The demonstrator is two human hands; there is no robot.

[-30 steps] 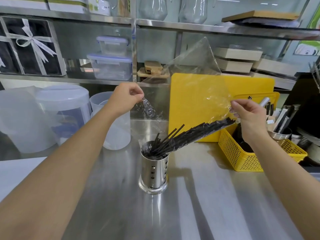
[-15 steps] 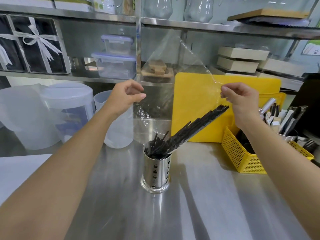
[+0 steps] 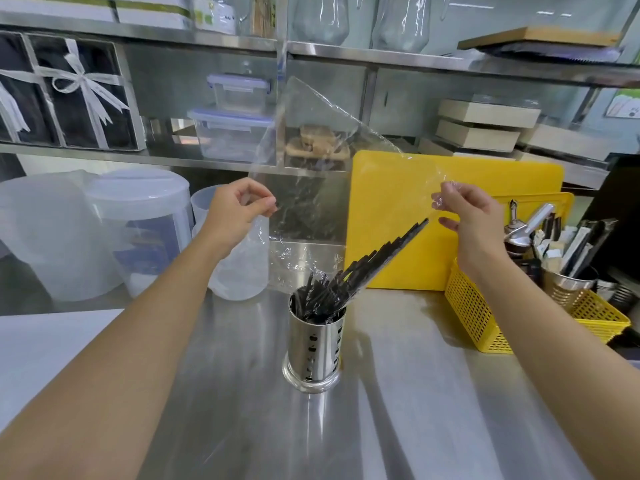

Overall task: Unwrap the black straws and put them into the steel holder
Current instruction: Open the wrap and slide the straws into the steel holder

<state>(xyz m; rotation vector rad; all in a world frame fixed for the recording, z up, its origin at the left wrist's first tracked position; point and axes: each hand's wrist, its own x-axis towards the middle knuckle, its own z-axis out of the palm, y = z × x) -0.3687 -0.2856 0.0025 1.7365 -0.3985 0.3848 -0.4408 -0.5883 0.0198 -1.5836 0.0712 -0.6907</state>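
From the head camera, a brushed stainless-steel bench [image 3: 398,427] carries a cylindrical steel holder [image 3: 313,348], polished and mirror-bright, with rows of small oval perforations and a flared base ring. A bundle of thin black straws [image 3: 360,271] stands in it with lower ends inside the cylinder, the long shafts leaning up and to the right in a fanned slant. Above them a sheet of clear plastic wrap [image 3: 329,161] is stretched, glossy and crinkled, rising to a peak near the shelf. The left hand [image 3: 235,211] pinches the sheet's left edge, its grip closed between thumb and fingertips. The right hand [image 3: 467,216] pinches the crumpled right edge between thumb and forefinger, just above the straws' upper tips; its other fingers are spread. Behind the straws a smooth yellow cutting board [image 3: 485,188] stands upright. To the right sits a yellow perforated plastic basket [image 3: 478,313] with utensils. At left stand frosted translucent plastic containers [image 3: 104,230]. On the steel shelf [image 3: 173,157] behind are clear lidded boxes [image 3: 232,129].
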